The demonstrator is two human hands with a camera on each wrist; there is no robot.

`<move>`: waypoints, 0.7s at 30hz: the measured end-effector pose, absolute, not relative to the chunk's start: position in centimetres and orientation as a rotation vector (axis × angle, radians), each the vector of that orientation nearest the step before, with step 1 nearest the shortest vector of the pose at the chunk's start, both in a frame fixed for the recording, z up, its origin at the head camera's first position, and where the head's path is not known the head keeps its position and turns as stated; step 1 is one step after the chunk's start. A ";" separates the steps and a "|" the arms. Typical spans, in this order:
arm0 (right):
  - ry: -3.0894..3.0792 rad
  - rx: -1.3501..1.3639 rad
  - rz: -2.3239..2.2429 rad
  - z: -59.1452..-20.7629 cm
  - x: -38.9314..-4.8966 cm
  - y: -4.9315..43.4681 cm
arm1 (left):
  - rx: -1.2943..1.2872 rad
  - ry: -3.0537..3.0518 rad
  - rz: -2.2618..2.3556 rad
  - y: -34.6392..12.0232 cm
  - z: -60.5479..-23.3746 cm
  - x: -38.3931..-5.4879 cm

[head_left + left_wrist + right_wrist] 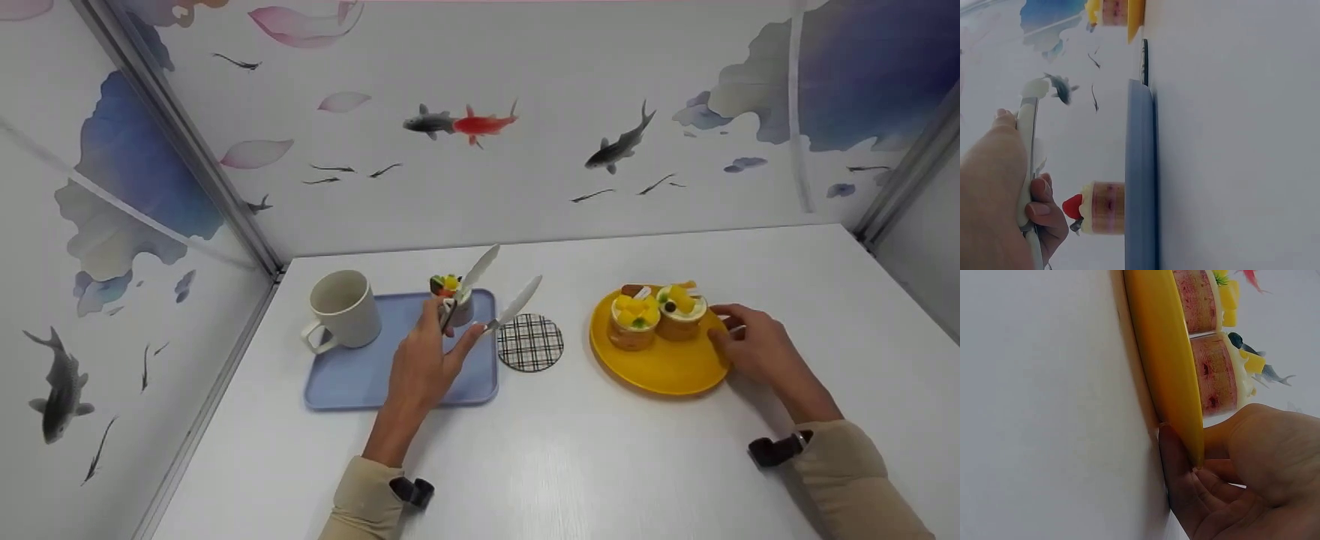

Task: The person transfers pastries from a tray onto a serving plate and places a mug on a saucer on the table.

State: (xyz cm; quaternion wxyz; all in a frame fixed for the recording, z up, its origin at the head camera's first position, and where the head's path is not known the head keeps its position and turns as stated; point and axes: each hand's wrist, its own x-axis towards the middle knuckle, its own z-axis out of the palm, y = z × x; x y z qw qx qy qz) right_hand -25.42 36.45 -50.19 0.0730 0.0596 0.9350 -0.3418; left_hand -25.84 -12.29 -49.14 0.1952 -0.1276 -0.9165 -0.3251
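My left hand (424,364) holds a pair of tongs (517,302) with pale tips, spread apart over the blue tray (349,386). Just beyond the hand, a small cake (462,307) stands on the tray; the left wrist view shows a red fruit and cream topping the cake (1108,208). On the right, my right hand (765,352) pinches the rim of a yellow plate (667,375), thumb above and a finger beneath in the right wrist view. Two small cakes with yellow fruit, one in front (632,335) and one behind (681,324), stand upright on it.
A white mug (346,307) stands at the tray's back left, its handle toward the front left. Between tray and plate lies a round checked coaster (530,343). Printed wall panels (510,195) border the white table (555,450) at the back and left.
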 end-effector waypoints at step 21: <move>2.787 0.177 -1.042 -50.4 -25.4 36.7 | -0.098 -2.582 -0.959 -14.8 -49.3 -26.8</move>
